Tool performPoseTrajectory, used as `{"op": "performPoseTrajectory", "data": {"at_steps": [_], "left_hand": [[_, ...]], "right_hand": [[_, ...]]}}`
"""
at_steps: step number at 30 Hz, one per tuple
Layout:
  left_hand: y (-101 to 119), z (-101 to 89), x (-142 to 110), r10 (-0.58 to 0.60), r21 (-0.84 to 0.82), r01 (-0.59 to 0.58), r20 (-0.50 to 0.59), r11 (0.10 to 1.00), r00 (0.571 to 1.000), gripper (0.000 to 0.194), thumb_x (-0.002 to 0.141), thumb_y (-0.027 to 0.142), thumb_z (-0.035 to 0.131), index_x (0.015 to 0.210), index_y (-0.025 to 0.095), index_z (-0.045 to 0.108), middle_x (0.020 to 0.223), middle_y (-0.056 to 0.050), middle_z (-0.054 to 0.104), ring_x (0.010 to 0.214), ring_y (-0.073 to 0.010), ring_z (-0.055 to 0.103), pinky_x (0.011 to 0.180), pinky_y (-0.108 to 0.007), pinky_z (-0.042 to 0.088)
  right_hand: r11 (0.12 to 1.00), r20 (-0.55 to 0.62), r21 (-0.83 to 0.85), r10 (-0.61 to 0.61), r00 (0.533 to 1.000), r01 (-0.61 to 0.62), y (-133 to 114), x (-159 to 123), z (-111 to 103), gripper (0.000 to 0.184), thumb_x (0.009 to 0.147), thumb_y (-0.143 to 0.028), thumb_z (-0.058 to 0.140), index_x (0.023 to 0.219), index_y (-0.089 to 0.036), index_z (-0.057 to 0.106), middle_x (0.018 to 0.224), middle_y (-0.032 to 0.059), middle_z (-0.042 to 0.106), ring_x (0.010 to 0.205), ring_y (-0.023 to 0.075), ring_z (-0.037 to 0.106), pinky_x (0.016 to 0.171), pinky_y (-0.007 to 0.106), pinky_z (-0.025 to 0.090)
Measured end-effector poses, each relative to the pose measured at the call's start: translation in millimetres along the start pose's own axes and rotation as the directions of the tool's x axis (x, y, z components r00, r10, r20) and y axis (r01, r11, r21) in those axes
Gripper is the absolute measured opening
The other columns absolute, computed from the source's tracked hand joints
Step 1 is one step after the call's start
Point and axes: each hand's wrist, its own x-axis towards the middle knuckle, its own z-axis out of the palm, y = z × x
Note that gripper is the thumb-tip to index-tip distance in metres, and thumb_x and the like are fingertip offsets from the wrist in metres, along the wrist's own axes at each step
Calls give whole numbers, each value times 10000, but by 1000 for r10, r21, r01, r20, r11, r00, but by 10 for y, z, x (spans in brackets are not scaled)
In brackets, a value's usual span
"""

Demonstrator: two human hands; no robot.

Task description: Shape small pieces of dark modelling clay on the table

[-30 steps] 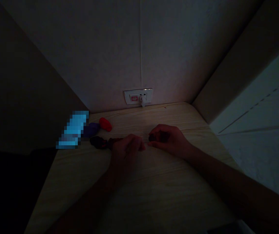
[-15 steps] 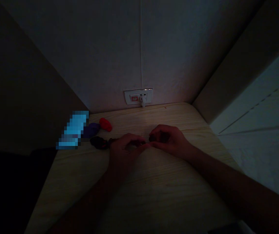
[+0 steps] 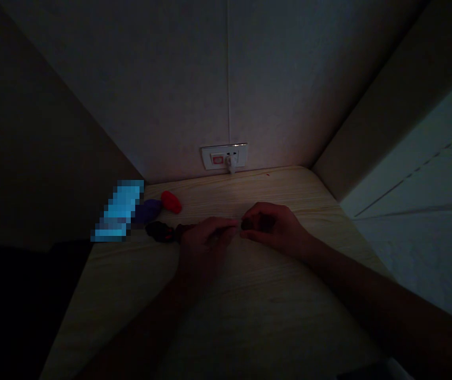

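Over the wood-grain tabletop [image 3: 226,327] my two hands meet almost fingertip to fingertip. My right hand [image 3: 279,228] is closed in a pinch round a small dark lump [image 3: 246,225]. Thumb and fingers of my left hand [image 3: 204,243] are drawn together beside it; poor light hides what they hold, if anything. Just left of that hand lies a black, soft-looking lump [image 3: 159,231] with a reddish spot. Behind it are a purple lump [image 3: 148,210] and a bright red one [image 3: 171,201], both like modelling clay.
A glowing, pixelated rectangle [image 3: 118,211] stands at the table's left edge. On the wall behind is a socket plate [image 3: 207,158] with a white plug [image 3: 231,163] in it. A pale panel [image 3: 419,153] rises to the right. The scene is very dim.
The fingers and thumb of my left hand have come closer together and the fingertips sit slightly higher. The right thumb has parted slightly from the left fingertips. The lumps have stayed put.
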Motion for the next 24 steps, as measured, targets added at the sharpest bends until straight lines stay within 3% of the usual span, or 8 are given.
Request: {"op": "performPoseTrajectory", "data": {"at_steps": [3, 12, 19, 24], "left_hand": [[-42, 5, -4, 39, 2, -39, -1, 999, 999, 106, 856, 201, 760, 945, 242, 801, 941, -20, 793, 836, -158, 740, 775, -261, 605], [-20, 15, -28, -55, -31, 53, -74, 998, 996, 180, 696, 231, 907, 804, 218, 764, 761, 16, 767, 690, -151, 722, 677, -255, 613], [12, -9, -16, -55, -33, 53, -55, 998, 997, 92, 781, 182, 836, 825, 262, 833, 793, 29, 820, 719, -152, 761, 738, -254, 620], [22, -20, -26, -101, -56, 98, -54, 994, 993, 78, 814, 189, 803, 825, 256, 842, 636, 43, 775, 571, -142, 729, 594, -232, 597]], "right_hand": [[1000, 9, -2, 3, 1000, -3, 4, 0, -4, 309, 761, -404, 873, 941, -206, 719, 796, 17, 703, 651, 142, 595, 614, 281, 508], [1000, 16, 15, 4, 1000, -5, 14, 1, -10, 295, 764, -378, 859, 952, -203, 715, 769, 7, 680, 634, 139, 589, 609, 283, 509], [1000, 2, 4, -8, 1000, 8, 2, -1, 4, 306, 756, -421, 869, 914, -208, 716, 790, 14, 696, 636, 140, 590, 605, 282, 514], [1000, 4, -2, -5, 1000, 5, -22, 0, 3, 314, 756, -426, 870, 918, -204, 719, 773, 12, 691, 621, 135, 573, 579, 272, 489]]}}
